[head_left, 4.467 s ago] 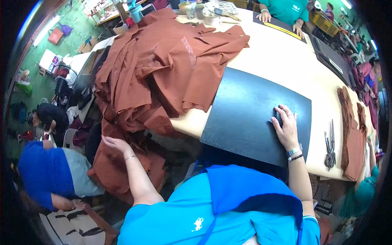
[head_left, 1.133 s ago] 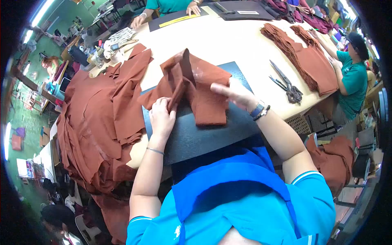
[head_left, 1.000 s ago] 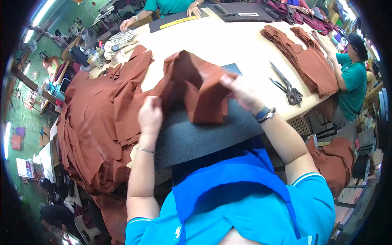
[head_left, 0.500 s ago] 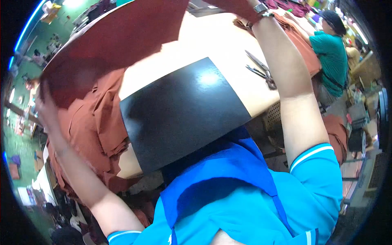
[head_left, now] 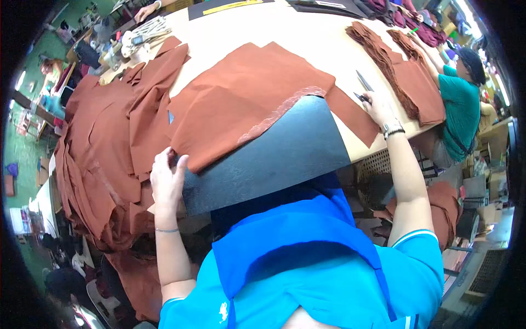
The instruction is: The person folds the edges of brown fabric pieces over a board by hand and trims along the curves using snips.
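A rust-brown sheet that looks like leather lies over a black board, with a pale, ragged strip along its near edge. My left hand is at the sheet's near left corner, thumb spread from the fingers; it does not appear to grip the sheet. At the right, the fingers of my right hand are closed round the handles of the scissors, whose blades point away from me over the table. The palm hides most of the handles.
A large heap of brown sheets hangs over the table's left side. More folded brown pieces lie at the right, beside a person in a green shirt. Another person's hand shows at the far edge, near a yellow strip.
The raised brown sheet has come down onto the black board. My left hand has moved right and nearer to its corner. My right hand has come down onto the scissors.
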Demonstrator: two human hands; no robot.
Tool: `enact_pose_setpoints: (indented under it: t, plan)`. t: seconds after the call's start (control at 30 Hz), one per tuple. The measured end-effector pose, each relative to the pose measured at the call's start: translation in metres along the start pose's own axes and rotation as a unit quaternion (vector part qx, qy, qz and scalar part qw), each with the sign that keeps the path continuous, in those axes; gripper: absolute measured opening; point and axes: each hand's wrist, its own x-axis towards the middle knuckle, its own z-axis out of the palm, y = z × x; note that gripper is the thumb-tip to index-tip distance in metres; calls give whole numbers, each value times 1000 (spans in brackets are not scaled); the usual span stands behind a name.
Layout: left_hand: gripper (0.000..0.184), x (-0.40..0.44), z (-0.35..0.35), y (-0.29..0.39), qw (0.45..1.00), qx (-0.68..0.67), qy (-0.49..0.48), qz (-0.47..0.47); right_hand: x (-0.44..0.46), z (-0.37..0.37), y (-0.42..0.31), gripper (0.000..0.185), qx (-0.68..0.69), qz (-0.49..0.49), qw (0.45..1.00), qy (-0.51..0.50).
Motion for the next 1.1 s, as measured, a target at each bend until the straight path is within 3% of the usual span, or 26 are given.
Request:
enact_pose_setpoints:
  t: [0.1, 0.13, 0.27, 0.3, 0.37, 0.4, 0.43, 0.47, 0.5, 0.57, 0.63, 0.67, 0.7, 0.77, 0.8, 0.87, 0.9, 0.93, 0.97, 1.03, 1.07, 1.1]
  plan:
    - [57, -12, 5, 24, 975, 199, 71, 75, -6, 10, 11, 33, -20, -48, 998, 20]
    - [54, -14, 3, 30, 974, 202, 73, 71, -7, 9, 10, 32, -48, -50, 997, 19]
    - [38, -17, 11, 29, 983, 154, 45, 85, 2, 10, -11, 35, 171, 163, 969, 70]
    - [34, -17, 16, 24, 987, 132, 31, 90, 5, 7, -28, 34, 245, 159, 953, 78]
    - [29, -14, 32, 15, 990, -139, -17, -18, 10, 6, -72, 33, 394, 146, 903, 88]
    - [30, -10, 38, 15, 961, -276, -3, -12, 8, -6, -105, 33, 468, 112, 876, 30]
    - [33, -8, 45, 18, 913, -407, 10, -5, 2, -8, -136, 35, 474, 65, 878, -13]
    - [44, -8, 56, 19, 882, -455, 77, -99, -4, -10, -166, 38, 481, 18, 875, -56]
    - [52, 1, 46, 40, 805, -591, -11, -57, -10, -7, -191, 41, 420, -40, 903, -80]
    - [62, 9, 56, 42, 887, -455, -67, -35, -21, -44, -245, 48, 401, -58, 883, -236]
    - [66, 11, 45, 77, 873, -454, -155, -82, -28, -4, -261, 55, 433, -132, 880, -142]
    - [68, 14, 57, 75, 814, -548, -159, -108, -25, 1, -269, 61, 397, -162, 898, -102]
    - [61, 17, 63, 70, 798, -555, -182, -147, -23, 1, -271, 68, 354, -150, 916, -112]
    - [55, 26, 50, 84, 614, -702, -267, -241, -21, 14, -281, 67, 510, -133, 849, -39]
    - [52, 30, 50, 83, 559, -737, -284, -253, -21, 19, -284, 66, 591, -117, 792, -98]
    - [52, 35, 60, 78, 650, -667, -276, -238, -22, 22, -289, 64, 730, -92, 643, -215]
    - [53, 36, 66, 74, 691, -631, -266, -230, -27, 22, -291, 51, 717, -82, 661, -206]
    - [49, 37, 71, 71, 749, -589, -253, -170, -31, 18, -289, 45, 648, -85, 729, -203]
    - [48, 40, 72, 69, 743, -598, -244, -178, -36, 8, -287, 39, 573, -88, 790, -199]
    - [44, 44, 69, 67, 730, -615, -222, -198, -41, -15, -285, 38, 461, -108, 844, -253]
    - [41, 42, 60, 76, 683, -657, -246, -204, -46, -15, -284, 38, 470, -142, 835, -251]
    - [42, 43, 63, 74, 677, -662, -244, -209, -50, -14, -283, 38, 478, -176, 824, -248]
